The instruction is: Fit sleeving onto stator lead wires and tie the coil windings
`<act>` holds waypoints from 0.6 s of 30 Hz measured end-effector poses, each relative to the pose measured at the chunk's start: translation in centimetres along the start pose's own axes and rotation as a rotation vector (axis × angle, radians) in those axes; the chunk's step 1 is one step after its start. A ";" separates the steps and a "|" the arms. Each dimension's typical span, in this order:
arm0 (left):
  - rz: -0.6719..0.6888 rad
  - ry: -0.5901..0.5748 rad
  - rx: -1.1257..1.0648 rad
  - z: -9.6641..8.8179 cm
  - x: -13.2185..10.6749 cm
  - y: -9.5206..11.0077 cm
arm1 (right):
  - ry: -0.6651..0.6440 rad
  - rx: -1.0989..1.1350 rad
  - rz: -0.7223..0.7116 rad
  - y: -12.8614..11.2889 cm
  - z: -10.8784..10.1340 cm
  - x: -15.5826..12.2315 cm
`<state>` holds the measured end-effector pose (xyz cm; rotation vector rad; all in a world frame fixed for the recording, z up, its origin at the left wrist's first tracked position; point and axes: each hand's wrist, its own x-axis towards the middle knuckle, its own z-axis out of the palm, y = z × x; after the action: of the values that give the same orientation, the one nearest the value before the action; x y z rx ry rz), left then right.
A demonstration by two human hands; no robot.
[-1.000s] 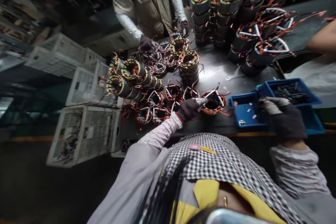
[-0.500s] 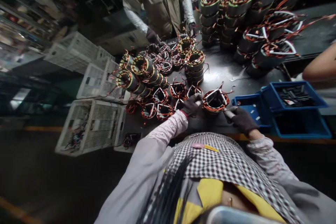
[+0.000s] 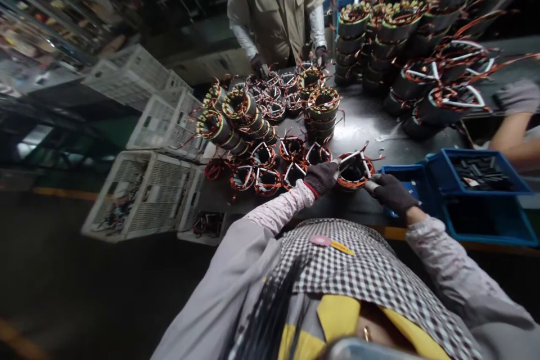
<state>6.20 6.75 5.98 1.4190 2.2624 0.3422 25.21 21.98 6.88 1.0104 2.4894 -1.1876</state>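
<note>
Head view, taking the wound stator [image 3: 353,170] at the near edge of the bench [image 3: 371,124] as the landmark. Left of it lie rows of smaller copper-wound coils [image 3: 264,171], and beyond those a pile of stators on their sides [image 3: 232,118]. The left hand [image 3: 321,177], gloved, touches the stator's left rim, fingers curled around a white sleeve crossing its top. The stator stands with its bore upright, directly ahead of the body, between both hands. The right hand [image 3: 390,191], also gloved, touches the right rim, closed around a small pale piece I cannot make out. Both hands sit equally close. Right of the stator are blue bins [image 3: 481,191]. Farther back, another person's gloved hand [image 3: 257,63] works among more coils.
</note>
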 end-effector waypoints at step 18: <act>-0.029 -0.014 -1.336 -5.7 -1.3 0.8 | 0.342 0.819 -0.136 -5.0 1.1 -4.3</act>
<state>4.47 6.06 11.59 0.6166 1.3825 1.4467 25.00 16.78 11.17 1.3110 2.3311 -2.3547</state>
